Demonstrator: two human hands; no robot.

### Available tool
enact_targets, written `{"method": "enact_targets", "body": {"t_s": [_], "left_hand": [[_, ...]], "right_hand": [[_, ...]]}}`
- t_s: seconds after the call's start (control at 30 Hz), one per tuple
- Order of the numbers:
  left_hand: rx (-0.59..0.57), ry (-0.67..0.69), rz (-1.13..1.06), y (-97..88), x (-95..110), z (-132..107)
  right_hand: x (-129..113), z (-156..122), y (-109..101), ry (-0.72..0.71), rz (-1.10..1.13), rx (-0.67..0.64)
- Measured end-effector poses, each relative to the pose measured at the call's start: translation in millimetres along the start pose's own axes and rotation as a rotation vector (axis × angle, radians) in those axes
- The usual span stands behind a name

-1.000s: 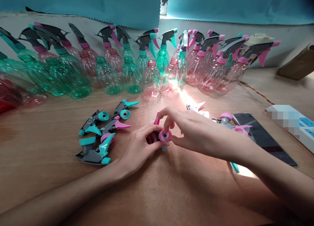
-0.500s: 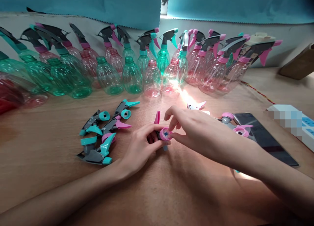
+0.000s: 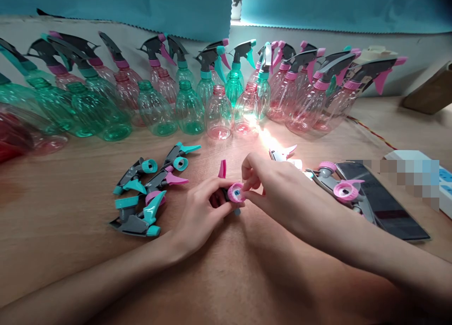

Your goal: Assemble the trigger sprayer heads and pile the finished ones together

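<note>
My left hand (image 3: 201, 212) is wrapped round a grey spray head with a pink screw cap (image 3: 235, 192) and a pink trigger (image 3: 222, 169) pointing up. My right hand (image 3: 278, 186) meets it from the right, its fingertips pinched at the pink cap's opening. What those fingertips hold, if anything, is hidden. Both hands rest low over the wooden table (image 3: 226, 268) near its middle.
A pile of teal and pink spray heads (image 3: 148, 193) lies left of my hands. More spray heads (image 3: 339, 186) lie to the right beside a dark phone (image 3: 384, 200) and a white power strip (image 3: 431, 174). Rows of green and pink bottles (image 3: 190, 104) line the back.
My right hand has shifted slightly and its fingers have closed in tighter on the pink cap. The left hand has kept its grip in place.
</note>
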State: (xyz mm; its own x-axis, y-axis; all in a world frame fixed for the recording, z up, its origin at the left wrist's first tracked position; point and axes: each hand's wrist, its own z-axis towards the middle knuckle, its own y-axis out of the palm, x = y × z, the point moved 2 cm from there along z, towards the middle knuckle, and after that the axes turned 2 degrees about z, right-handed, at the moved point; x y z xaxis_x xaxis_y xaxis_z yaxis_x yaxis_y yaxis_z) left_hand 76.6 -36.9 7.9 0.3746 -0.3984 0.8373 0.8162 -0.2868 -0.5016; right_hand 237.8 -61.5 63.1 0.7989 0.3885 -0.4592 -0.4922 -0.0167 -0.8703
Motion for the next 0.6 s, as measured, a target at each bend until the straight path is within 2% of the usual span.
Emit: {"method": "enact_targets", "body": {"t_s": [0.2,0.33,0.47,0.6], "left_hand": [[0.109,0.022,0.075,-2.1,1.9,-3.6],[0.093,-0.001,0.041,-1.1,-1.0,-3.7],[0.064,0.015,0.029,-0.7,-2.2,-3.1],[0.018,0.027,0.043,-0.5,-2.4,-2.6]], "right_hand": [[1.0,5.0,4.2,0.06,0.156,0.065],[2.8,12.1,7.1,0.09,0.3,0.078],[2.5,14.1,5.5,-0.001,0.243,0.05],[3.7,12.5,-1.3,-0.151,0.128,-0.051]]}}
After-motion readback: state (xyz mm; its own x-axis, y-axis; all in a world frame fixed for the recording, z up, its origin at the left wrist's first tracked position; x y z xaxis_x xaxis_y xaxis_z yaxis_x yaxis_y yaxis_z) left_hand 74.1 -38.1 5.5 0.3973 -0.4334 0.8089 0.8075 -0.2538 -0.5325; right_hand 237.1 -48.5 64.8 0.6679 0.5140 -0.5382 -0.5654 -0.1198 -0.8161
